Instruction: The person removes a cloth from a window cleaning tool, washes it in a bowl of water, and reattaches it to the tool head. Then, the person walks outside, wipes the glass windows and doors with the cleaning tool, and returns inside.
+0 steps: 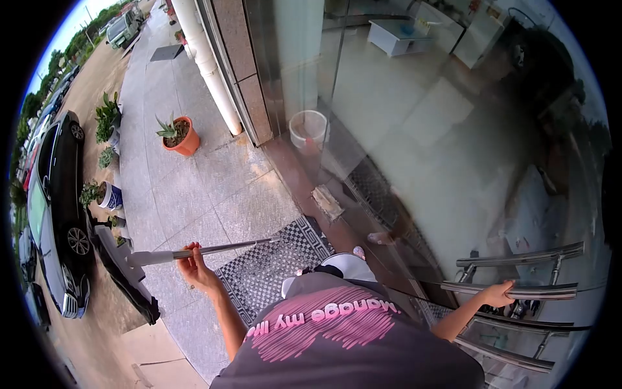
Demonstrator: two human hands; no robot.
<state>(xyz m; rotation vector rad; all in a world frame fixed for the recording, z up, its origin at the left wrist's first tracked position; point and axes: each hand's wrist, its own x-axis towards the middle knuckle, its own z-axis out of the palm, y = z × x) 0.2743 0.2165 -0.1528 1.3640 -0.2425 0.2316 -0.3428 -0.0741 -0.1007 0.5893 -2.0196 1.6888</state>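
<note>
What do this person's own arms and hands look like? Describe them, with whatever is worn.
The left hand and right hand are gloveless, with no watch or bracelet to be seen. Both forearms are bare. The dark grey shirt bears pink scribbled shapes and light lettering; its sleeve ends are hard to make out. Rings or nail polish are too small to tell.

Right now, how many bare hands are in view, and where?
2: the left hand grips a long, silver metal pole; the right hand holds a polished, tubular metal bar by the clear glass panel.
</note>
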